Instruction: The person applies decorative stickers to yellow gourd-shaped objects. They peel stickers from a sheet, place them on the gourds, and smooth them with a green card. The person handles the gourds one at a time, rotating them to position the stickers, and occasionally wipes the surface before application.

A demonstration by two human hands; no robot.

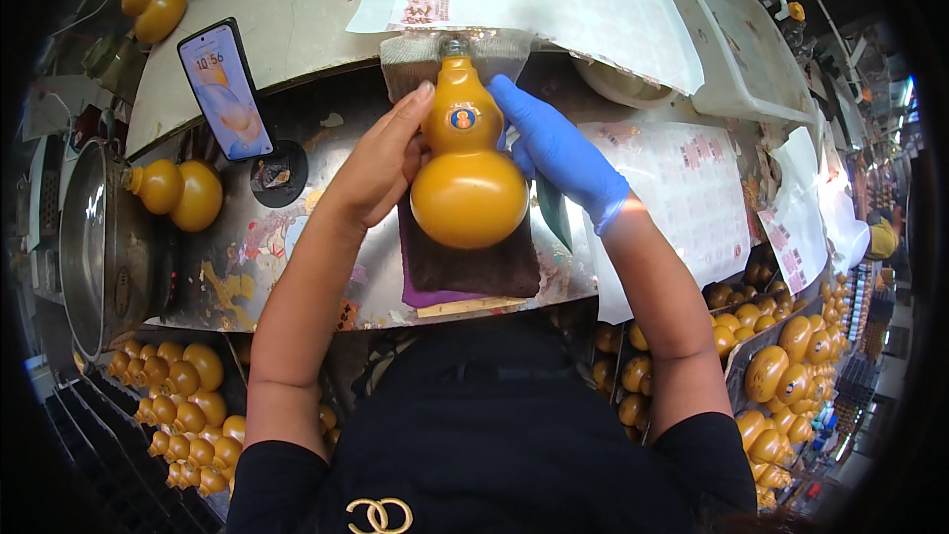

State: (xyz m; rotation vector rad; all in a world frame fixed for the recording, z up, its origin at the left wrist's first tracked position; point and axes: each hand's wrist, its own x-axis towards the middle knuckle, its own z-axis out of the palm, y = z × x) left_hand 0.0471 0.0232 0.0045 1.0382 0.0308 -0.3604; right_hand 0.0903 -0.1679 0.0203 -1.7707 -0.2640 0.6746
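Note:
A yellow-orange gourd-shaped bottle (468, 173) lies on a dark brown cloth (474, 262) in the middle of the metal bench (297, 40), its neck pointing away from me. A small round sticker sits on its upper bulb. My bare left hand (381, 163) holds the bottle's left side, thumb along the neck. My right hand (559, 153), in a blue glove, grips the right side of the upper bulb.
A phone (225, 89) stands propped at the left. Another gourd bottle (178, 193) lies beside a round metal pot (89, 247). Sticker sheets (692, 193) lie to the right and at the back. Crates of several gourd bottles (188, 405) sit lower left and lower right.

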